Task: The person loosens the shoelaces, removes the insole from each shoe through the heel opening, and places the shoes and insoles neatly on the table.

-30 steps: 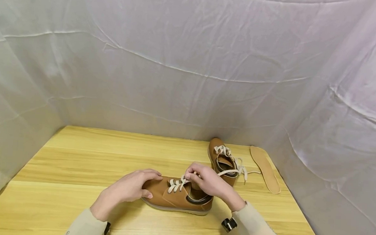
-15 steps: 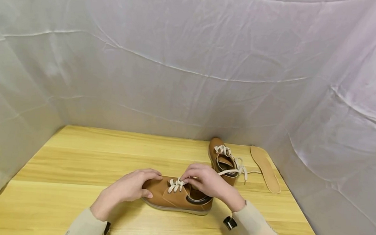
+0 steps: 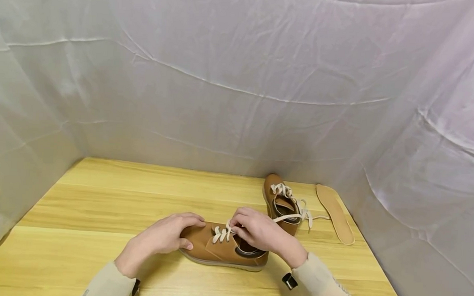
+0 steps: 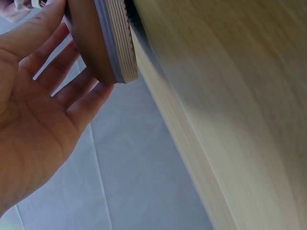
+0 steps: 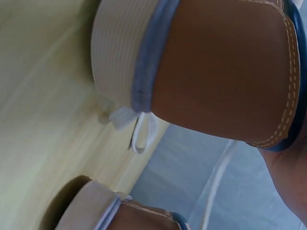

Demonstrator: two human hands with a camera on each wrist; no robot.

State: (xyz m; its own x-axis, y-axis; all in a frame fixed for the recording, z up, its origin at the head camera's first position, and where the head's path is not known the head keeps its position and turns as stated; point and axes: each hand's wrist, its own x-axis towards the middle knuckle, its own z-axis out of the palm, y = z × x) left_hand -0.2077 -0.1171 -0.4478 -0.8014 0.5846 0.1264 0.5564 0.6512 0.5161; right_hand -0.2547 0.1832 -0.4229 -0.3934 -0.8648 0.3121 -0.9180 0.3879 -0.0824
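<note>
A brown shoe [image 3: 225, 252] lies on its sole in front of me, toe to the left, with a cream shoelace [image 3: 221, 235] across its front. My left hand [image 3: 166, 233] grips the toe, thumb on the near side and fingers on the far side. The left wrist view has that hand [image 4: 43, 115] around the toe end of the shoe [image 4: 88, 40]. My right hand [image 3: 258, 229] pinches the lace by the top eyelets, over the shoe's opening. In the right wrist view the heel [image 5: 216, 67] hides most of the right hand [image 5: 288, 177], so its fingertips are out of sight.
Behind and to the right stands a second brown shoe [image 3: 270, 185] with cream laces. A loose lace end [image 3: 289, 217] stretches across its heel. Further right, a tan insole [image 3: 336, 216] lies flat on the wooden table [image 3: 117, 204]. Grey cloth [image 3: 223, 98] hangs around the table.
My right hand's fingers have shifted slightly left and down onto the lace by the top eyelets. The left hand and both shoes have stayed in place.
</note>
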